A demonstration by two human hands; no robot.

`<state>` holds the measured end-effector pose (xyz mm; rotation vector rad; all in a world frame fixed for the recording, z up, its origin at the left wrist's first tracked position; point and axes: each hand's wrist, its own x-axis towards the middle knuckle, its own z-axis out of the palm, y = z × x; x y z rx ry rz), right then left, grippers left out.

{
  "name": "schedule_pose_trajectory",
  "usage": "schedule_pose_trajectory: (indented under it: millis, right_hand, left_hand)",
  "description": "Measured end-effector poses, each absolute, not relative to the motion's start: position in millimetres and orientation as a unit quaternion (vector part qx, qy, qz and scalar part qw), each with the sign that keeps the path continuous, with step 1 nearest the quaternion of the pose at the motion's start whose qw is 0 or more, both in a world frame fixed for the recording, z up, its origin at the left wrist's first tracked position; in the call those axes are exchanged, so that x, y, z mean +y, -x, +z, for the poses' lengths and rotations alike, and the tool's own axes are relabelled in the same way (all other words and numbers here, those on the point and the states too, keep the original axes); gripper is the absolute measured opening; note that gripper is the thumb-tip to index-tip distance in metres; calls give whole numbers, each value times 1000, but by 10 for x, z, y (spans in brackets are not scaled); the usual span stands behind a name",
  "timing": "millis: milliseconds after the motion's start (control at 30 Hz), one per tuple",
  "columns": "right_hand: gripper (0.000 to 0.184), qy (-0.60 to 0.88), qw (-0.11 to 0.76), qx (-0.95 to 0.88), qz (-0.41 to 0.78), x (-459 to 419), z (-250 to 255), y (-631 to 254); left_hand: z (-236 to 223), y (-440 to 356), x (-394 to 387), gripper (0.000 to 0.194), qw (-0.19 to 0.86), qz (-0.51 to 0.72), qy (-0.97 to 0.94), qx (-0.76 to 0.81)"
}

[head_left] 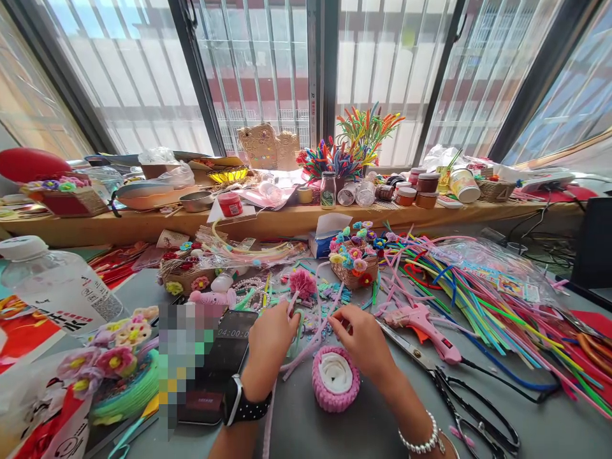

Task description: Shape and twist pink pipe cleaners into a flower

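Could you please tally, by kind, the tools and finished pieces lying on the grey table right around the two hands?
Glue gun: 1
Scissors: 1
Phone: 1
Pink wrapped cup: 1
Flower baskets: 2
Total: 6

The left hand and right hand both pinch pipe cleaners above the cup.

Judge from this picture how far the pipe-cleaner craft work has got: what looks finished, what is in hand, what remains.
Finished: a small pink wrapped basket stands by the hands, and a basket of flowers behind looks complete. In hand: the left hand and right hand pinch pale pink pipe cleaners just behind the pink basket. Left, probably: that basket holds no flowers; loose pipe cleaners, a glue gun and scissors lie out.
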<state>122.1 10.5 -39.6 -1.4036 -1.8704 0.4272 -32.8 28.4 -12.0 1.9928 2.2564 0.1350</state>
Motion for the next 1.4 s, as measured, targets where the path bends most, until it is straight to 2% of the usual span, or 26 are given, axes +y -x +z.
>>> schedule_pose_trajectory:
  millis: [200,400,500,600,767,900,1067,1133,1267,1400]
  right_hand:
    - [18,483,413,-722,272,84,-364,-1156]
    - [14,469,453,-693,308,189,-375,-1058]
    - [12,474,474,-669,322,238,-397,-1055]
    - [11,460,475,-675,327,265,-401,-1070]
    - [9,451,464,-697,308,291,-331,-1096]
    - [8,456,450,-715,281,313,-299,-1162]
    - [7,569,456,-654,200,353,-379,-1279]
    - [15,576,477,-641,175,321,-382,-1278]
    - [11,471,498,-712,152,157,-293,-1193]
    - [10,454,505,-728,94,42,-254,-1147]
  left_hand:
    - [-59,311,269,24,30,131,-672,728]
    - [-45,199,198,17,34,219,-706,673]
    - [-60,193,198,18,77,271,-717,638]
    - [-65,227,216,19,164,315,-724,592]
    - [-35,283,238,25,304,371,-694,537]
    - [-33,312,258,29,334,424,-645,541]
    - [-64,322,284,33,413,486,-564,525]
    - [-84,291,284,33,448,493,-545,509]
    - [-132,194,266,31,456,495,-554,491]
    - [-155,151,244,31,449,501,-556,487]
